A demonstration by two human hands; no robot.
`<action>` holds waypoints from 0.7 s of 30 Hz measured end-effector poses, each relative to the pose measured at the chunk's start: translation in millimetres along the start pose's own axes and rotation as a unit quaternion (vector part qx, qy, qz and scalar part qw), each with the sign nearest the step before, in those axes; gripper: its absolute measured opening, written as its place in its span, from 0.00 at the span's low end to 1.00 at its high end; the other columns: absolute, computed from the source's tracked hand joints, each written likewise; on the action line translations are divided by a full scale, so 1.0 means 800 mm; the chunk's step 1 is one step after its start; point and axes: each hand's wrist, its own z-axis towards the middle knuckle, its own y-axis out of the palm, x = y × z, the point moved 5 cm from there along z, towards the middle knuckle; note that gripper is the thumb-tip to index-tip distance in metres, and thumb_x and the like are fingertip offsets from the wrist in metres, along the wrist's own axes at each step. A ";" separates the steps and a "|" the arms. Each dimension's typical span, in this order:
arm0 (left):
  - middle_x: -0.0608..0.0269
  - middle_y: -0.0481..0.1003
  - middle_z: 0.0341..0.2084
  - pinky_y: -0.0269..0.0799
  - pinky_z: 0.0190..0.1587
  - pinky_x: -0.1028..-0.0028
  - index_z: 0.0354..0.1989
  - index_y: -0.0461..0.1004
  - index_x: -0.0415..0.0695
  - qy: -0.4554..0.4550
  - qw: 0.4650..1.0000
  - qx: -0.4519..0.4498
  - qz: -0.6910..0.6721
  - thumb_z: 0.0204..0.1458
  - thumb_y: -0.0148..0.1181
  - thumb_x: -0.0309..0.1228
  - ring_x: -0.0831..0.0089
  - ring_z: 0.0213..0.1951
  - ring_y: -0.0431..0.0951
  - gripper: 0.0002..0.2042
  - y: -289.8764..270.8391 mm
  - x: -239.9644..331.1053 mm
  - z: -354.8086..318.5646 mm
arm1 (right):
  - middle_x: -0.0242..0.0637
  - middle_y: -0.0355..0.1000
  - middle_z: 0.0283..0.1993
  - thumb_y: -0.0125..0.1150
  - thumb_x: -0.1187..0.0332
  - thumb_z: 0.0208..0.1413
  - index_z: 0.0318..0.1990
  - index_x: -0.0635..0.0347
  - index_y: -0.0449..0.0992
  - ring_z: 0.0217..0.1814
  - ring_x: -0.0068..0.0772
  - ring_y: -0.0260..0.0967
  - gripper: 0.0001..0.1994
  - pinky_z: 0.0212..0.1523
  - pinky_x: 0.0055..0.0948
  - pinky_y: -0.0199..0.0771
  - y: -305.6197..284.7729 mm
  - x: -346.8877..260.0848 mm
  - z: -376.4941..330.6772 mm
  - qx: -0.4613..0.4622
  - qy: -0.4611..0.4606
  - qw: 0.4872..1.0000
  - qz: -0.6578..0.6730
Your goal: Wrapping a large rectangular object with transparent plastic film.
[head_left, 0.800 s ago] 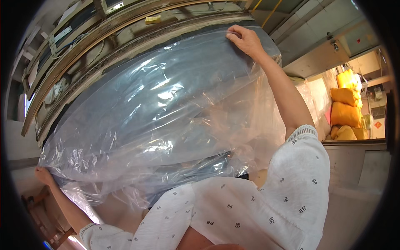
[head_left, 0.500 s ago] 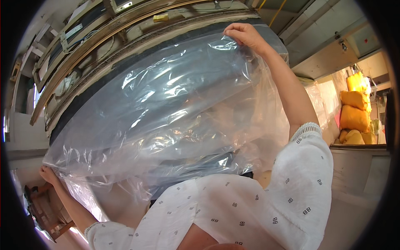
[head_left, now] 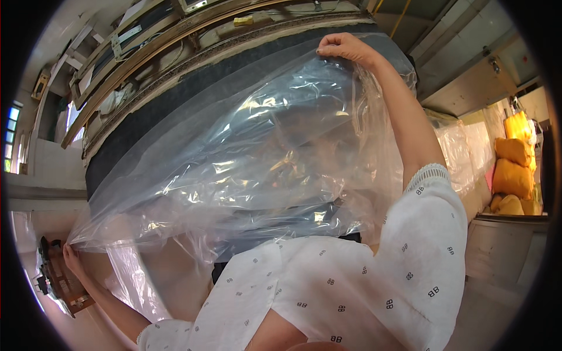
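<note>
A large clear plastic sheet [head_left: 234, 164] is stretched in front of me over a long dark grey padded slab [head_left: 175, 99]. My right hand [head_left: 345, 48] is raised high and pinches the sheet's upper edge. My left hand [head_left: 73, 257] is low at the far left and grips the sheet's lower corner. Both arms wear white patterned sleeves. The sheet wrinkles and sags between the two hands, and its lower part hangs loose below.
Wooden frames and racks [head_left: 146, 52] run behind the slab. Yellow filled sacks [head_left: 515, 158] are stacked at the right beside more plastic-wrapped goods [head_left: 462, 152]. A small wooden stand [head_left: 55, 281] is at the lower left. A pale container rim [head_left: 503, 234] sits at the right.
The sheet has been pulled lower and looser across the slab, uncovering more of the dark slab at the upper left. My left hand has shifted slightly upward at the left edge.
</note>
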 end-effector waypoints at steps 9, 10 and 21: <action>0.69 0.72 0.41 0.68 0.42 0.82 0.48 0.68 0.43 -0.028 0.998 -0.006 -0.062 0.56 0.51 0.36 0.79 0.40 0.71 0.14 -0.024 -0.026 -0.017 | 0.15 0.54 0.19 0.60 0.61 0.50 0.34 0.53 0.71 0.19 0.10 0.44 0.09 0.20 0.15 0.44 0.012 -0.003 -0.013 -0.110 0.101 0.960 0.237; 0.69 0.72 0.40 0.68 0.40 0.81 0.47 0.68 0.44 -0.037 0.998 -0.009 -0.053 0.56 0.51 0.36 0.79 0.39 0.71 0.13 -0.009 -0.028 -0.020 | 0.15 0.55 0.19 0.61 0.62 0.49 0.34 0.53 0.71 0.18 0.10 0.44 0.09 0.19 0.14 0.44 0.012 -0.004 -0.020 -0.110 0.087 0.961 0.237; 0.73 0.72 0.33 0.65 0.26 0.84 0.46 0.69 0.47 -0.024 0.998 -0.020 -0.050 0.56 0.50 0.39 0.83 0.30 0.70 0.13 -0.028 -0.031 -0.048 | 0.19 0.64 0.24 0.62 0.69 0.44 0.30 0.55 0.72 0.26 0.10 0.56 0.05 0.28 0.13 0.56 0.039 -0.017 -0.016 -0.021 -0.011 1.000 0.014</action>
